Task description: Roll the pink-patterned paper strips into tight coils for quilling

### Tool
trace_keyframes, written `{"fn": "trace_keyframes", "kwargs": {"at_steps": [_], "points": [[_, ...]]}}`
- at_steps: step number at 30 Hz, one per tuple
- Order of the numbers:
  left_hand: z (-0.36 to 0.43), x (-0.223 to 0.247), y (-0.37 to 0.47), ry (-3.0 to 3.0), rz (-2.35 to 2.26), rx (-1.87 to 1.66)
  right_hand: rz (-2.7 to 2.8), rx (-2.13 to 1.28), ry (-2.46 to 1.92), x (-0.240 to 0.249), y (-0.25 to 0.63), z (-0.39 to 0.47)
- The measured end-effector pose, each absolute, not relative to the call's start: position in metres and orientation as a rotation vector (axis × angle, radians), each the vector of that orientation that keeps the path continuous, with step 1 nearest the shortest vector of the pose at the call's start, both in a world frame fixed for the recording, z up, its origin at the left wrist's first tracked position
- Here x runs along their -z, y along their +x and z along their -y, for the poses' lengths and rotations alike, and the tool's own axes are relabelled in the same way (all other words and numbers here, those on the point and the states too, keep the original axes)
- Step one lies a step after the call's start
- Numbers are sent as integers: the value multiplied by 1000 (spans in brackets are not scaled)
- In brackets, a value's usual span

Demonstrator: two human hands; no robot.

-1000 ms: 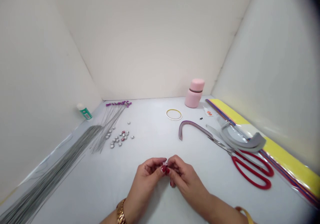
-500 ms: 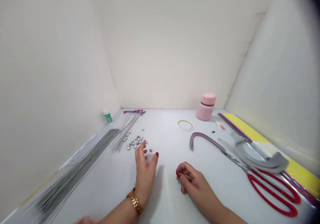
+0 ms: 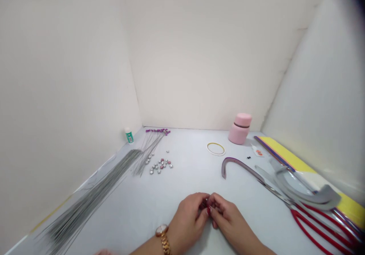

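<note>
My left hand (image 3: pixel 190 216) and my right hand (image 3: pixel 228 217) meet over the near middle of the white table (image 3: pixel 188 182), fingertips pinched together and touching. Whatever lies between the fingers is hidden. A gold-coloured watch (image 3: pixel 162 230) is on my left wrist. Ahead and to the left lies a scattered group of small silver and pink star-shaped pieces (image 3: pixel 159 166). Beside them, several thin wire stems with purple tips (image 3: pixel 158 130) lie on the table, next to a long bundle of bare grey wires (image 3: pixel 97 194).
Red-handled scissors (image 3: pixel 309 232) lie at the right, with curved grey strips (image 3: pixel 310 198) and yellow sheets (image 3: pixel 291 154) near them. A pink flask (image 3: pixel 240 129), a bangle-like ring (image 3: pixel 216 149), a small tube (image 3: pixel 257 151) and a green-and-white bottle (image 3: pixel 129 136) stand or lie farther back.
My left hand has moved right and back from the star-shaped pieces to meet my right hand, its fingers closing. A pink star beside the pile no longer shows. The view has shifted slightly.
</note>
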State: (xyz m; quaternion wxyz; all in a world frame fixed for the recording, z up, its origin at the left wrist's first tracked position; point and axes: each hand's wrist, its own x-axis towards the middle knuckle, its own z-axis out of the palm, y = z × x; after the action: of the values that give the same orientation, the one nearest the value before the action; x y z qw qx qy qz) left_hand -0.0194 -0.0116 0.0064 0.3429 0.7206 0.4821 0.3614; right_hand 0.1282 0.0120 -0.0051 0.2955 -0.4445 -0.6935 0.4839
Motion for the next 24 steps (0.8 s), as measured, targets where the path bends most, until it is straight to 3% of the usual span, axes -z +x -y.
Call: {"fn": "trace_keyframes", "kwargs": {"at_steps": [6,11,18,24], "points": [[11,-5,-18,1796,-1202,-960,1860,-1194,-1146,4,127,-10],[8,-2,-20,1828,-1186,-901,2023,-843,-1241,2,135,-16],[8,-5,-21,2005,-1163,-806,1822,-205,-1611,-6,195,-64],[6,-4,-20,2016,-1164,-806,1712,-21,-1834,4,231,-87]]}}
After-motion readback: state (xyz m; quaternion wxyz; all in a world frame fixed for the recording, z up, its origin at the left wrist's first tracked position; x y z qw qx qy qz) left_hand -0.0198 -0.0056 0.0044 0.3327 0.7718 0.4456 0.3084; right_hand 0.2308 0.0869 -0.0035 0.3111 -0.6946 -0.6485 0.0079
